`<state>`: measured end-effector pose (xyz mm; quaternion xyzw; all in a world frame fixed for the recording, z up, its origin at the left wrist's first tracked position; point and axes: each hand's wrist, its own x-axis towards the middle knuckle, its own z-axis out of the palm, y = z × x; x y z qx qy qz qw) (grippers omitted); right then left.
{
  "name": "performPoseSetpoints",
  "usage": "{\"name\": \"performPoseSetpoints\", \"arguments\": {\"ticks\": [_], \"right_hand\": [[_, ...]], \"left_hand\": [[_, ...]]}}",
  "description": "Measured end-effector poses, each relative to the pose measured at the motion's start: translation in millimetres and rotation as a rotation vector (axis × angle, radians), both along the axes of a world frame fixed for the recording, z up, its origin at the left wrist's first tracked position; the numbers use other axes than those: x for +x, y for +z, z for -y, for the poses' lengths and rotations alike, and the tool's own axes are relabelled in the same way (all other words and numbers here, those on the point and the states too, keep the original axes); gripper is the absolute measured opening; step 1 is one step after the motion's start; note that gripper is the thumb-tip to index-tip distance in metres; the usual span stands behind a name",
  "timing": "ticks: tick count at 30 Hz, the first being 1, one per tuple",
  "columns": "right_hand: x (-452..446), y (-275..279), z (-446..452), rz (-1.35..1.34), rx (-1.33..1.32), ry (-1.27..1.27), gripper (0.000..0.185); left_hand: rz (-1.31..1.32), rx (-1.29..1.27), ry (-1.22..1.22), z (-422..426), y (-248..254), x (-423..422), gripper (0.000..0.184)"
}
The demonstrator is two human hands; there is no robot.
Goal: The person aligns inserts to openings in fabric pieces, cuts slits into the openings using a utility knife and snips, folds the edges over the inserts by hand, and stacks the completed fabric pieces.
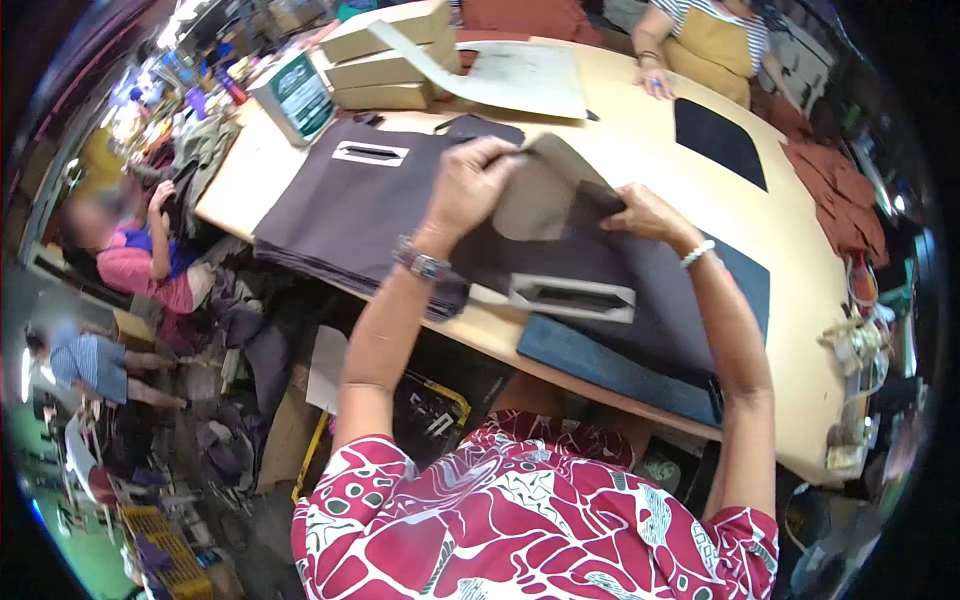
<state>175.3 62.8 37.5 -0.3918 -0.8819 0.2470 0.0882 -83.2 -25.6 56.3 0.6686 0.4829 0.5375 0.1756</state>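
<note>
My left hand (pixel 472 192) pinches the upper left edge of a piece of dark fabric (pixel 545 192), whose brownish face shows. Fingers closed, my right hand (pixel 645 214) grips the same piece at its right side. Below both hands lies a dark fabric panel (pixel 660 300) with a slit framed by a pale rectangle (pixel 625 303). Whether the held piece is joined to this panel I cannot tell. A blue-grey mat (pixel 600 362) lies beneath the panel. Left of my left hand is a stack of dark fabric panels (pixel 330 215), its top one bearing a similar pale-framed slit (pixel 370 143).
Cardboard boxes (pixel 390 70) and a green-and-white container (pixel 295 98) stand at the back left. A pale pattern sheet (pixel 535 75), a black fabric piece (pixel 718 140) and rust-coloured cloth (pixel 840 195) lie farther back and right. Across the table (pixel 800 300) stands a co-worker (pixel 705 45); others are at left.
</note>
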Motion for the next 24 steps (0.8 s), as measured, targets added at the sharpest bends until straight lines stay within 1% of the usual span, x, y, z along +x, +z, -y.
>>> {"name": "performPoseSetpoints", "arguments": {"ticks": [1, 2, 3, 5, 8, 9, 11, 12, 13, 14, 17, 18, 21, 23, 24], "right_hand": [[-1, 18, 3, 0.121, 0.003, -0.002, 0.037], [0, 23, -1, 0.167, -0.016, -0.014, 0.032], [2, 23, -11, 0.188, 0.003, -0.003, 0.031], [18, 33, -22, 0.237, 0.050, 0.001, 0.028], [22, 43, -54, 0.203, 0.012, -0.011, 0.022], [24, 40, -71, 0.157, 0.024, -0.012, 0.020], [18, 53, -85, 0.137, 0.066, -0.102, 0.011], [16, 56, -96, 0.103, 0.099, -0.098, 0.015], [13, 58, -105, 0.105, 0.188, -0.106, 0.020], [10, 62, -113, 0.106, 0.236, -0.129, 0.021], [-7, 69, -135, -0.006, 0.157, -0.310, 0.024], [-11, 72, -141, -0.097, 0.083, -0.392, 0.025], [-35, 85, -155, -0.505, -0.188, -0.635, 0.028], [-49, 98, -162, -0.821, -0.299, -0.702, 0.031], [-57, 104, -164, -0.963, -0.311, -0.701, 0.032]], "left_hand": [[0.014, -0.034, 0.033, 1, 13, -25, 0.016], [-0.010, -0.023, 0.101, 4, 30, -49, 0.016], [-0.035, -0.010, 0.165, 6, 44, -72, 0.016], [0.114, -0.070, 0.204, 15, 65, -111, 0.017], [0.059, -0.189, 0.277, 1, 83, -165, 0.017], [-0.048, -0.224, 0.359, 0, 95, -168, 0.023], [-0.529, -0.045, 0.530, -23, 92, -199, 0.033], [-0.612, -0.171, 0.567, -34, 97, -204, 0.034], [-0.694, -0.298, 0.602, -45, 102, -208, 0.034], [-0.772, -0.425, 0.634, -56, 107, -211, 0.036], [-0.718, -0.364, 0.773, -113, 92, -235, 0.036], [-0.399, -0.498, 0.655, -129, 95, -240, 0.036], [0.198, -0.253, 0.683, -160, 105, -220, 0.049], [0.196, -0.252, 0.725, -145, 142, -202, 0.046], [0.197, -0.255, 0.745, -140, 151, -199, 0.045]]}}
